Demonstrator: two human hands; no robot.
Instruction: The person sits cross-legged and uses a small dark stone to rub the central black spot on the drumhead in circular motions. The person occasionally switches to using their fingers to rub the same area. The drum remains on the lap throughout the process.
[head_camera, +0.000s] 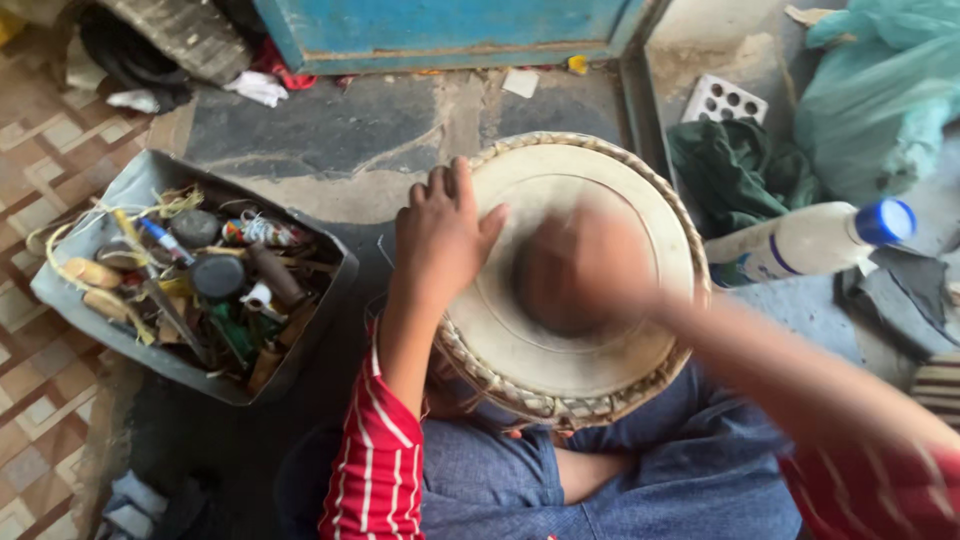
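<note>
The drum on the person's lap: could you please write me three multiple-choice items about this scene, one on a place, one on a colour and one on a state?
1. Where does the box of tools stand?
A. To the left of the drum
B. On top of the drum
C. Behind the blue door

2. What colour is the cap of the white bottle?
A. Red
B. Blue
C. Green

3. How does the left hand meet the drum?
A. It hangs well clear of it
B. It lies flat on the edge of the drumhead
C. It grips a stick

Answers:
1. A, the box sits on the floor at the left of the drum.
2. B, the cap at the bottle's right end is blue.
3. B, its palm and thumb rest on the pale skin, while the right hand is a blur over the dark centre.
</note>
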